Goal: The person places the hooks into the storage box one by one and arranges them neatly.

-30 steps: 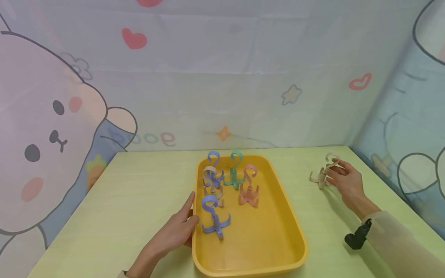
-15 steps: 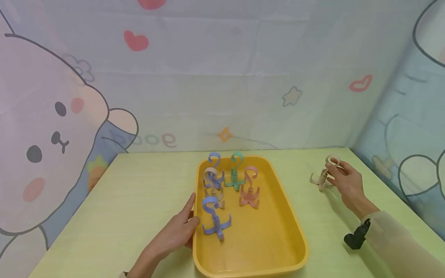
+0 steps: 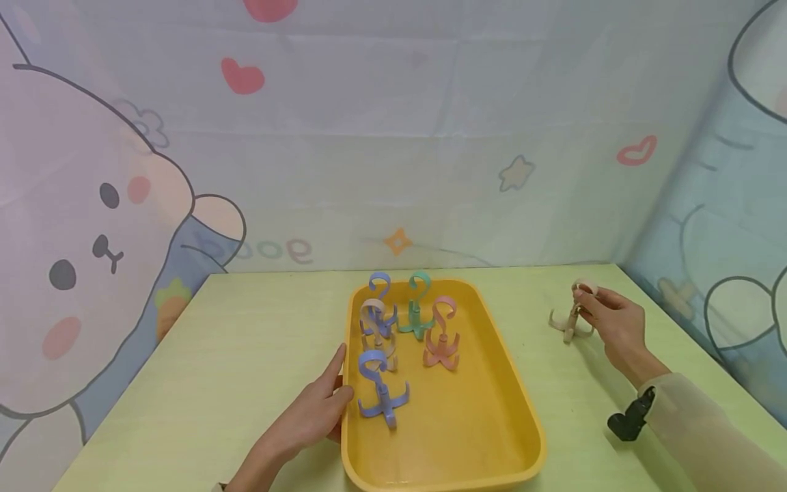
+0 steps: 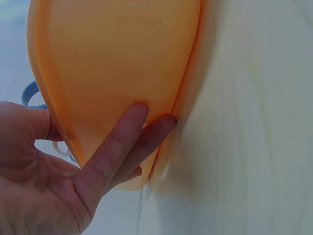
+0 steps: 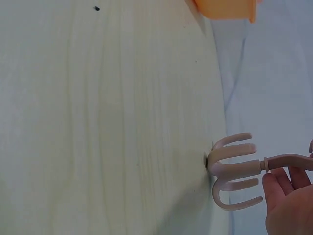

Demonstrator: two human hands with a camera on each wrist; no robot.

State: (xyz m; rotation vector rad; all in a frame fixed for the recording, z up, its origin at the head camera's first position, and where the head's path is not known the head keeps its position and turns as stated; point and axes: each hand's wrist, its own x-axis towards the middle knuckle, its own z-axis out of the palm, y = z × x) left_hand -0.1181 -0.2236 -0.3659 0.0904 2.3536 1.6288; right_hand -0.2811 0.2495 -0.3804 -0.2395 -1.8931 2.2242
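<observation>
A yellow tray (image 3: 455, 437) stands on the table. My left hand (image 3: 313, 410) holds its left side wall, with the thumb over the rim and straight fingers (image 4: 115, 147) against the outer wall. At the right, my right hand (image 3: 615, 324) pinches the curved upper hook of a beige four-pronged rotating hook (image 3: 572, 324). That hook stands upright, its prongs (image 5: 234, 169) at the tabletop. Along the tray's left half stand two blue hooks (image 3: 384, 400), a beige hook (image 3: 373, 321) and a green hook (image 3: 415, 314). A pink hook (image 3: 441, 345) stands near the tray's middle.
The pale wood-grain table (image 3: 264, 342) ends at a printed cloth backdrop (image 3: 393, 171), which also rises along the right side. A black device (image 3: 633, 417) is strapped to my right wrist.
My right hand has drawn the beige hook's top slightly left, and the hook now stands straighter. The left hand keeps its hold on the tray. The head view has shifted slightly.
</observation>
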